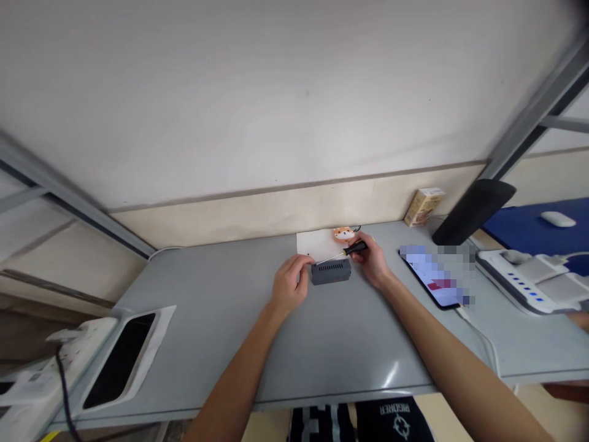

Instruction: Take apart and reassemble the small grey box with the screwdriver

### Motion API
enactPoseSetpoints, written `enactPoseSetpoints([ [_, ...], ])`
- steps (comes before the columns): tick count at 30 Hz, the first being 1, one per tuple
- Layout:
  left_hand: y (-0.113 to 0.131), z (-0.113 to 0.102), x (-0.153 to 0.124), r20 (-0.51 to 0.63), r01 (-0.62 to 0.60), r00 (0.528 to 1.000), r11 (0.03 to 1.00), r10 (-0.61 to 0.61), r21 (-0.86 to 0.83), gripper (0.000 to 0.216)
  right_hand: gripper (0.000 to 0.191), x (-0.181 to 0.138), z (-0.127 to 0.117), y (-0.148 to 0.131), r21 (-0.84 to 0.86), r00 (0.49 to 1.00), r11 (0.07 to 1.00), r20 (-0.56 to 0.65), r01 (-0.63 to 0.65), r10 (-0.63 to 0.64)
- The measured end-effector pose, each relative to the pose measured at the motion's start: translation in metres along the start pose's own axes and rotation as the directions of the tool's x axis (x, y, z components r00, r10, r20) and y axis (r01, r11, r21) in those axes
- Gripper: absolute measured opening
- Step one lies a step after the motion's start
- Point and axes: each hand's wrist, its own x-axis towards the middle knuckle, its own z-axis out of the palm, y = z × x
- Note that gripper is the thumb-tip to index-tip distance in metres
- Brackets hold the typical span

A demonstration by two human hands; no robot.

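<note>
A small dark grey box (331, 274) with a row of vent slots stands on the desk between my hands. My left hand (291, 283) is at its left end, fingers curled, with the fingertips on the upper left corner. My right hand (372, 263) grips the black handle of a screwdriver (355, 247) behind the box's right end. The screwdriver's thin metal shaft slants down to the left above the box. Its tip reaches the upper left corner beside my left fingertips; what it touches there is too small to make out.
Behind the box lie a white sheet (316, 243) and an orange-and-white animal-face item (343, 234). To the right are a lit phone (430, 279), a power strip (515, 285), a carton (423, 207) and a black cylinder (473, 212). A dark-screened phone (122, 359) lies at left.
</note>
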Motion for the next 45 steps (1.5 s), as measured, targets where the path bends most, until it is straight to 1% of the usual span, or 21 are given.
enactPoseSetpoints([
  [8,0.001,-0.003,0.001,0.005,-0.021,1.000,1.000,0.021,-0.001,0.029,0.034,-0.002,0.001,-0.001,0.024,1.000,1.000,0.012,-0.001,0.000],
  [15,0.001,-0.004,0.001,-0.017,-0.023,1.000,1.000,0.023,0.005,0.031,0.036,-0.002,0.002,0.001,0.006,1.000,1.000,-0.001,-0.017,0.017],
  [19,0.000,-0.002,0.000,-0.024,-0.066,0.997,0.997,0.067,0.027,0.033,0.038,0.000,0.000,0.003,-0.008,0.999,1.000,-0.021,-0.026,0.026],
  [24,-0.004,-0.002,-0.001,-0.025,-0.140,0.989,0.983,0.144,0.114,0.035,0.039,0.004,-0.003,0.004,-0.025,0.999,1.000,-0.039,0.003,-0.004],
  [26,-0.005,-0.003,-0.001,-0.032,-0.172,0.984,0.976,0.177,0.136,0.035,0.042,0.005,-0.004,0.006,-0.074,0.998,0.997,-0.067,0.019,-0.024],
  [28,-0.005,-0.004,0.000,-0.047,-0.188,0.979,0.971,0.197,0.145,0.034,0.047,0.006,-0.004,0.009,-0.207,0.993,0.977,-0.093,0.047,-0.068],
  [30,-0.003,-0.005,0.000,-0.068,-0.190,0.977,0.969,0.202,0.156,0.033,0.052,0.005,-0.004,0.011,-0.359,0.991,0.930,-0.071,0.078,-0.110],
  [32,0.001,-0.006,0.001,-0.099,-0.180,0.975,0.970,0.198,0.165,0.031,0.054,0.004,-0.003,0.013,-0.445,0.992,0.890,-0.018,0.104,-0.125],
  [34,0.006,-0.005,0.001,-0.112,-0.164,0.976,0.972,0.184,0.167,0.028,0.055,0.002,-0.002,0.014,-0.471,0.992,0.873,0.032,0.124,-0.124],
  [35,0.009,-0.004,0.002,-0.101,-0.158,0.979,0.973,0.176,0.168,0.027,0.055,0.001,-0.001,0.013,-0.480,0.991,0.867,0.051,0.134,-0.125],
  [37,0.015,0.000,0.002,-0.043,-0.162,0.984,0.972,0.172,0.172,0.027,0.054,0.001,-0.001,0.013,-0.498,0.989,0.855,0.081,0.145,-0.121],
  [40,0.021,0.008,0.001,0.039,-0.212,0.977,0.963,0.208,0.166,0.028,0.051,0.001,-0.001,0.014,-0.507,0.989,0.850,0.111,0.144,-0.102],
  [42,0.022,0.013,0.000,0.046,-0.236,0.972,0.957,0.231,0.167,0.029,0.050,0.002,-0.001,0.015,-0.502,0.988,0.853,0.128,0.141,-0.088],
  [45,0.022,0.016,-0.002,0.046,-0.240,0.971,0.956,0.235,0.170,0.031,0.048,0.001,-0.001,0.015,-0.496,0.985,0.856,0.156,0.145,-0.076],
])
